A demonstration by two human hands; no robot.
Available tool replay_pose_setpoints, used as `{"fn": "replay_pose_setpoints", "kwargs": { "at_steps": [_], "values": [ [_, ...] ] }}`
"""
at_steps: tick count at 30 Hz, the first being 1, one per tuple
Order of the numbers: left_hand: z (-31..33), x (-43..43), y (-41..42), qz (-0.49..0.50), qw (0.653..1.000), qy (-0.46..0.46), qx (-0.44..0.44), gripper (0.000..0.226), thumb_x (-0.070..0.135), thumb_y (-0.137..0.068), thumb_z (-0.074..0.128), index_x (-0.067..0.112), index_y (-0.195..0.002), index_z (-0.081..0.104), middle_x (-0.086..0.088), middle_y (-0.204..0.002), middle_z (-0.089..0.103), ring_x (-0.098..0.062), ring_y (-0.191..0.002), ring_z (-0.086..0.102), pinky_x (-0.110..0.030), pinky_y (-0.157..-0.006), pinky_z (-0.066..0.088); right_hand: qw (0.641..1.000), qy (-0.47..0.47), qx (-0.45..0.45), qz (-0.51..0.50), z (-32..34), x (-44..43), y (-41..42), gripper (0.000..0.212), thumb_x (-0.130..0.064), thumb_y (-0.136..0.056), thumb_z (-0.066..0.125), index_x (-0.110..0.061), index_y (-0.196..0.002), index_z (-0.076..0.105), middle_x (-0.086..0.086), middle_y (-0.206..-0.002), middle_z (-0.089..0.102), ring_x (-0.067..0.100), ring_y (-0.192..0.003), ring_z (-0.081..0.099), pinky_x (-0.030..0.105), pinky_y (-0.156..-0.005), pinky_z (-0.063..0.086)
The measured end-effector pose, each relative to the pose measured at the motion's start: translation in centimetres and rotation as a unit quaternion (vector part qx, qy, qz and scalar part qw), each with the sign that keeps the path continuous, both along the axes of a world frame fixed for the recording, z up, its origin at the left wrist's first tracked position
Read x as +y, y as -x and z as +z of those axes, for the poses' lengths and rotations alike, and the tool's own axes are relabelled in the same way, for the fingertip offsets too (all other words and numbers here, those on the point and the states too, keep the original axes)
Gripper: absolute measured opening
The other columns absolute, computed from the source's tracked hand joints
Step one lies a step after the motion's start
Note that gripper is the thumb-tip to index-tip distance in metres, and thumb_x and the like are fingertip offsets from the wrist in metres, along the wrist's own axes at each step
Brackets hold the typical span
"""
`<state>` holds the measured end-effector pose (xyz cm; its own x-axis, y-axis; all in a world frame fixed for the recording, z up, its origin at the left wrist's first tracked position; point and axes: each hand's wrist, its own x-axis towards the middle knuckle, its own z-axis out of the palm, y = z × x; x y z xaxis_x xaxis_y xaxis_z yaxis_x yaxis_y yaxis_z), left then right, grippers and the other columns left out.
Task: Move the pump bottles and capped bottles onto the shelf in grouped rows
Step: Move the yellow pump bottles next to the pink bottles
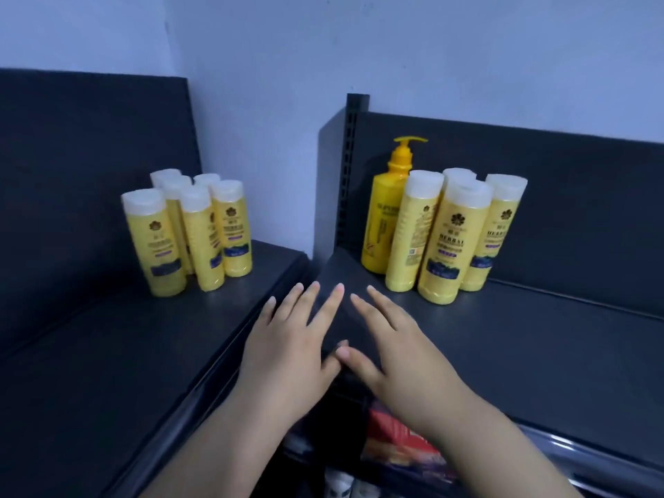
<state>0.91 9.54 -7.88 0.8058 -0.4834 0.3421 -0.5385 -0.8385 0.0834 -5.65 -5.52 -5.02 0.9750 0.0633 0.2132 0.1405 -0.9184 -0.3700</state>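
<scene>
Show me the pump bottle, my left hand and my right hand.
pump bottle (381, 224), head view, on its yellow body below the pump neck.
left hand (285, 354), head view, on the back of the hand.
right hand (413, 364), head view, on the back of the hand.

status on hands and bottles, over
Left hand, right hand open, empty. Pump bottle plus four capped bottles on right shelf, six capped bottles on left shelf. Nothing in the way.
</scene>
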Motion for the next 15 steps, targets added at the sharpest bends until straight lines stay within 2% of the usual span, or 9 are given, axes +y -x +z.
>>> {"fn": "replay_pose_setpoints", "kwargs": {
  "at_steps": [2, 4, 6, 8, 9, 10, 13, 15],
  "values": [
    [-0.3, -1.0, -2.4, -0.021, 1.0, -0.007, -0.003, 0.069, 0.056, -0.081, 0.032, 0.028, -0.143, 0.033, -0.005, -0.137, 0.054, -0.024, -0.126, 0.051, -0.045, -0.099, 0.043, 1.0, 0.0, -0.008, -0.024, -0.1, -0.9, -1.4, 0.07, -0.059, -0.09, 0.039, -0.036, -0.149, 0.009, -0.013, -0.158, -0.001, 0.005, -0.144, 0.001, 0.023, -0.114, 0.017],
    [-0.5, -2.1, -4.3, -0.038, 0.999, -0.015, 0.0, 0.07, 0.058, -0.082, 0.026, 0.031, -0.146, 0.024, -0.003, -0.142, 0.047, -0.022, -0.131, 0.045, -0.044, -0.104, 0.037, 0.999, 0.009, -0.007, -0.044, -0.2, -1.7, -2.5, 0.071, -0.06, -0.089, 0.038, -0.037, -0.149, 0.007, -0.014, -0.157, -0.002, 0.006, -0.144, 0.002, 0.023, -0.114, 0.017],
    [0.0, -3.4, -5.9, -0.065, 0.998, -0.016, -0.003, 0.07, 0.061, -0.084, 0.017, 0.036, -0.148, 0.004, -0.001, -0.154, 0.028, -0.019, -0.142, 0.026, -0.041, -0.113, 0.022, 0.998, 0.02, -0.003, -0.061, 0.1, -2.8, -3.5, 0.071, -0.06, -0.089, 0.038, -0.037, -0.149, 0.008, -0.014, -0.157, -0.002, 0.006, -0.144, 0.003, 0.022, -0.113, 0.016],
    [0.5, -4.7, -7.3, -0.091, 0.995, -0.015, -0.031, 0.069, 0.06, -0.089, 0.022, 0.038, -0.147, -0.009, 0.002, -0.158, 0.011, -0.017, -0.146, 0.009, -0.039, -0.117, 0.01, 0.997, 0.038, -0.016, -0.066, 1.3, -3.8, -4.5, 0.069, -0.059, -0.089, 0.041, -0.036, -0.148, 0.014, -0.012, -0.157, 0.004, 0.006, -0.143, 0.007, 0.021, -0.112, 0.016],
    [1.0, -5.2, -8.1, -0.099, 0.994, -0.012, -0.036, 0.07, 0.059, -0.091, 0.025, 0.037, -0.147, -0.01, 0.002, -0.159, 0.008, -0.016, -0.146, 0.007, -0.038, -0.118, 0.008, 0.996, 0.044, -0.029, -0.069, 2.1, -4.4, -5.1, 0.068, -0.057, -0.089, 0.042, -0.035, -0.148, 0.017, -0.011, -0.157, 0.008, 0.007, -0.143, 0.009, 0.021, -0.112, 0.015],
    [1.5, -5.7, -8.9, -0.103, 0.994, -0.01, -0.042, 0.07, 0.058, -0.09, 0.027, 0.037, -0.148, -0.007, 0.001, -0.158, 0.012, -0.017, -0.146, 0.01, -0.039, -0.118, 0.01, 0.995, 0.048, -0.043, -0.073, 3.0, -5.0, -5.7, 0.067, -0.056, -0.088, 0.043, -0.034, -0.147, 0.021, -0.011, -0.157, 0.012, 0.007, -0.143, 0.011, 0.022, -0.113, 0.016],
    [3.4, -7.0, -11.1, -0.099, 0.993, -0.006, -0.062, 0.067, 0.057, -0.086, 0.032, 0.031, -0.147, 0.023, -0.004, -0.147, 0.041, -0.022, -0.136, 0.038, -0.041, -0.11, 0.03, 0.989, 0.054, -0.114, -0.074, 5.8, -6.7, -7.9, 0.062, -0.051, -0.088, 0.048, -0.029, -0.144, 0.033, -0.009, -0.153, 0.026, 0.009, -0.14, 0.023, 0.022, -0.11, 0.021],
    [4.4, -7.9, -12.7, -0.103, 0.991, 0.006, -0.088, 0.067, 0.057, -0.086, 0.034, 0.031, -0.147, 0.025, -0.004, -0.145, 0.043, -0.022, -0.135, 0.039, -0.04, -0.11, 0.03, 0.983, 0.049, -0.163, -0.069, 7.6, -8.1, -9.4, 0.057, -0.048, -0.088, 0.051, -0.026, -0.14, 0.041, -0.008, -0.148, 0.036, 0.009, -0.135, 0.031, 0.017, -0.103, 0.023]
  ]
}}
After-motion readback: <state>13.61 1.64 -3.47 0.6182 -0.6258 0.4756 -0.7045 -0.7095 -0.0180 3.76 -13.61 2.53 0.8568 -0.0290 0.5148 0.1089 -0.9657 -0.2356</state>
